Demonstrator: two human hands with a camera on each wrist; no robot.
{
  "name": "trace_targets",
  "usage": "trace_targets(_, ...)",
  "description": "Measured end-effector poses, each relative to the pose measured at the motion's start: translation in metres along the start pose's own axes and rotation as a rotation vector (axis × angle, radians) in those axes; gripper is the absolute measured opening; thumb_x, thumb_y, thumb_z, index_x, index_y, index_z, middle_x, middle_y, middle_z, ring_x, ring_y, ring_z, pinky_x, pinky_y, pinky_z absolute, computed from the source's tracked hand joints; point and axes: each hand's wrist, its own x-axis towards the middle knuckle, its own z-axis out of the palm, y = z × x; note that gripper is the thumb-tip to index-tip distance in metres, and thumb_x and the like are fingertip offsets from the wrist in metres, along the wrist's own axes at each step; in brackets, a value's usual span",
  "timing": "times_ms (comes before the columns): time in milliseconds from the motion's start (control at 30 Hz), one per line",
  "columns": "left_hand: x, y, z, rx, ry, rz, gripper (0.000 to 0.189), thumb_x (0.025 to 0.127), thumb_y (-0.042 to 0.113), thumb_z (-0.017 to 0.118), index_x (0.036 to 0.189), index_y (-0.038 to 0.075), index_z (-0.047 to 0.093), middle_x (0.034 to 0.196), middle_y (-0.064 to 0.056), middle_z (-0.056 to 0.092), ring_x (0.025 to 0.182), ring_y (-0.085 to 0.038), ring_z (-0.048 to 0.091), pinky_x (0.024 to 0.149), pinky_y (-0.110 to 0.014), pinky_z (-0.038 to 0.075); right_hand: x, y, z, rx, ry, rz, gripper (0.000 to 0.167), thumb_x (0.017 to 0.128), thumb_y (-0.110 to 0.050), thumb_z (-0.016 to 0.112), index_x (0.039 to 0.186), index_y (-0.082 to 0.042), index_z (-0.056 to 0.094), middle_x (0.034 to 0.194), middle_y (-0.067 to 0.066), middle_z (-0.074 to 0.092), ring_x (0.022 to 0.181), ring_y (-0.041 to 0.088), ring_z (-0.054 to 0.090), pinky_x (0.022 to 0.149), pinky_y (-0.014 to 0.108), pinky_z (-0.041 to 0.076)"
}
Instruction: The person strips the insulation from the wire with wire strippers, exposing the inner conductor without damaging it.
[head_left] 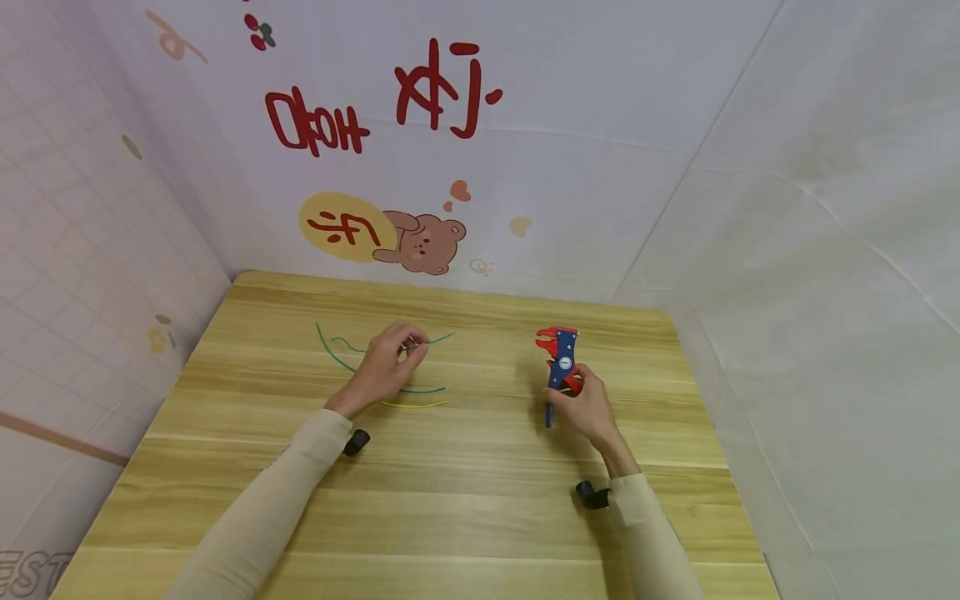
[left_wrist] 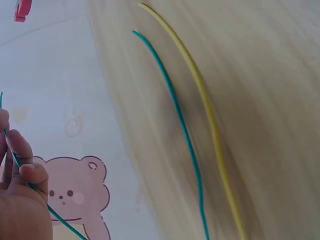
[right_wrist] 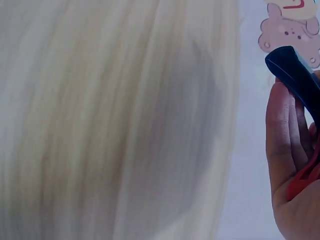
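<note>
My left hand pinches a thin green wire between thumb and fingers, one end poking out to the right. In the left wrist view this wire runs across the fingers and trails past the palm. Below that hand, a second green wire and a yellow wire lie side by side on the table. On the right, my right hand holds a blue and red wire stripper by its handles, its red jaws upward. The right wrist view shows its dark blue handle against the fingers.
The wood-grain table meets a printed white backdrop at its back edge, with white side walls left and right. Black wrist devices sit at both cuffs.
</note>
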Motion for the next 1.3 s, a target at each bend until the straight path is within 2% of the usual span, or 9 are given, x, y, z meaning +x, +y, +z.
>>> trace_targets(133,0.002,0.007,-0.001,0.007,0.041,0.021,0.008,0.113,0.012,0.070,0.115,0.006,0.075,0.114,-0.010,0.069,0.092,-0.022,0.061,0.078,-0.031,0.046,-0.005,-0.008,0.003,0.059,-0.014,-0.032,0.049,0.098,-0.009,0.085,0.139,0.000,0.060,0.118,0.021,0.082,0.095,0.013,0.080,0.086,0.021,0.062)
trace_targets(300,0.005,0.016,-0.001,0.001,0.096,0.069,0.004,0.111,0.011,0.073,0.113,0.008,0.075,0.113,-0.010,0.070,0.087,-0.029,0.062,0.074,-0.026,0.043,-0.009,-0.017,0.006,0.114,-0.027,-0.070,0.049,0.099,-0.006,0.084,0.142,0.001,0.061,0.129,0.030,0.078,0.103,0.012,0.082,0.092,0.018,0.062)
trace_targets(533,0.010,0.033,-0.003,-0.007,0.146,0.164,0.008,0.112,0.010,0.071,0.112,0.003,0.075,0.100,-0.006,0.068,0.084,-0.015,0.057,0.073,-0.028,0.043,-0.017,-0.030,0.009,0.184,-0.098,-0.113,0.059,0.102,-0.011,0.085,0.151,0.001,0.054,0.130,0.034,0.075,0.107,0.039,0.084,0.091,0.024,0.066)
trace_targets(600,0.011,0.039,-0.004,-0.015,0.155,0.176,0.010,0.112,0.012,0.071,0.112,0.002,0.075,0.097,-0.005,0.066,0.084,-0.015,0.056,0.074,-0.027,0.043,-0.018,-0.033,0.011,0.191,-0.113,-0.121,0.062,0.103,-0.014,0.085,0.154,-0.001,0.052,0.130,0.035,0.075,0.107,0.042,0.084,0.089,0.026,0.067)
trace_targets(767,0.013,0.052,-0.006,-0.017,0.205,0.227,0.007,0.110,0.008,0.073,0.112,0.002,0.076,0.095,-0.008,0.066,0.082,-0.025,0.059,0.075,-0.023,0.042,-0.022,-0.040,0.016,0.240,-0.148,-0.129,0.067,0.105,-0.016,0.084,0.159,-0.004,0.048,0.135,0.040,0.069,0.106,0.034,0.085,0.085,0.035,0.070)
trace_targets(867,0.014,0.059,-0.007,-0.016,0.234,0.256,0.007,0.109,0.007,0.074,0.113,0.002,0.078,0.094,-0.009,0.067,0.081,-0.029,0.060,0.074,-0.023,0.041,-0.024,-0.044,0.018,0.268,-0.166,-0.139,0.067,0.106,-0.016,0.082,0.161,-0.006,0.045,0.133,0.035,0.071,0.105,0.032,0.085,0.083,0.040,0.071)
trace_targets(1033,0.014,0.070,-0.011,-0.015,0.250,0.287,0.007,0.107,0.005,0.075,0.113,0.001,0.078,0.095,-0.009,0.067,0.082,-0.023,0.059,0.076,-0.021,0.043,-0.027,-0.050,0.020,0.298,-0.188,-0.183,0.062,0.108,-0.015,0.080,0.159,-0.008,0.047,0.128,0.022,0.078,0.108,0.038,0.085,0.086,0.041,0.071)
trace_targets(1200,0.014,0.077,-0.013,-0.030,0.260,0.321,0.008,0.108,0.004,0.074,0.112,-0.001,0.078,0.098,-0.010,0.069,0.084,-0.019,0.059,0.077,-0.020,0.043,-0.031,-0.056,0.022,0.338,-0.233,-0.260,0.054,0.108,-0.011,0.078,0.153,-0.004,0.048,0.127,0.034,0.075,0.103,0.031,0.086,0.088,0.042,0.071)
trace_targets(1300,0.013,0.081,-0.014,-0.036,0.266,0.325,0.007,0.105,0.001,0.076,0.111,0.002,0.080,0.099,-0.009,0.071,0.083,-0.019,0.059,0.077,-0.020,0.043,-0.033,-0.059,0.023,0.351,-0.257,-0.298,0.056,0.108,-0.008,0.077,0.155,-0.003,0.047,0.124,0.035,0.074,0.100,0.030,0.086,0.088,0.043,0.071)
